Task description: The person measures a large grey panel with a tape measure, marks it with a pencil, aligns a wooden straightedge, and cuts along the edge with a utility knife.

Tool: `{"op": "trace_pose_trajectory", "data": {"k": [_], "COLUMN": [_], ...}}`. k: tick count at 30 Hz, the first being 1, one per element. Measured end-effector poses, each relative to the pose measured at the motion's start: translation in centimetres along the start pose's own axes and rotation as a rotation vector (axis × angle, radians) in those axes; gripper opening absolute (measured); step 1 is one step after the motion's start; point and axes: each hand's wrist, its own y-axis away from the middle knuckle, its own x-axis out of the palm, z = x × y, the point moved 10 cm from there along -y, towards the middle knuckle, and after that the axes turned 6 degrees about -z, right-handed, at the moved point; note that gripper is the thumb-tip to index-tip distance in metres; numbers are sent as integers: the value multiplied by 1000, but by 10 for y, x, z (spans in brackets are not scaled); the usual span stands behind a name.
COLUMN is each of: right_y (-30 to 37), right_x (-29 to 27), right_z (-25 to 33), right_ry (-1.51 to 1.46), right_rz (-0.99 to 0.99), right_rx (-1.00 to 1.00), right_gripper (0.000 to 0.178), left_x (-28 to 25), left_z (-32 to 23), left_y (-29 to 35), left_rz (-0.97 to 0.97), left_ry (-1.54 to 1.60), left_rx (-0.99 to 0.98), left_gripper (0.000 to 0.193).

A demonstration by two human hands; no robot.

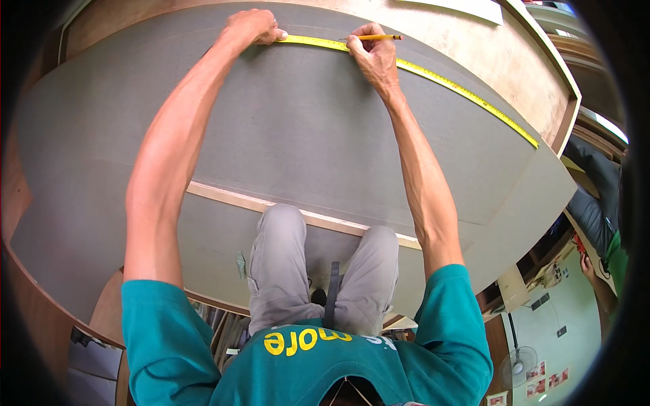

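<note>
A yellow tape measure blade (467, 95) lies across the far part of a large grey board (298, 128), running from my left hand toward the board's right edge. My left hand (252, 28) is closed on the blade's left end; whether it also holds the case is hidden. My right hand (376, 57) pinches a yellow pencil (389, 37) just above the blade, its point toward the left. That hand rests over the tape and covers a short stretch of it. Both arms reach far forward across the board.
Beyond the grey board lies a pale wooden panel (521, 74) with a raised edge. A wooden strip (237, 197) crosses the board by my knees. At the far right, another person's hand (588, 265) holds something red. A fan (518, 366) stands at lower right.
</note>
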Motion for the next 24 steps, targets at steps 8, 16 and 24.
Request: {"op": "trace_pose_trajectory", "data": {"k": [8, 16, 24], "right_y": [2, 3, 6], "right_x": [4, 4, 7], "right_z": [0, 7, 9], "right_ry": [115, 153, 131], "right_rz": [-2, -18, -42], "right_rx": [-19, -12, -20], "right_gripper": [20, 20, 18], "left_x": [-4, -4, 5], "left_z": [1, 3, 6], "left_y": [0, 7, 1], "left_rz": [-52, -3, 35], "left_ry": [6, 10, 42], "left_rx": [40, -93, -68], "left_gripper": [41, 46, 46]}}
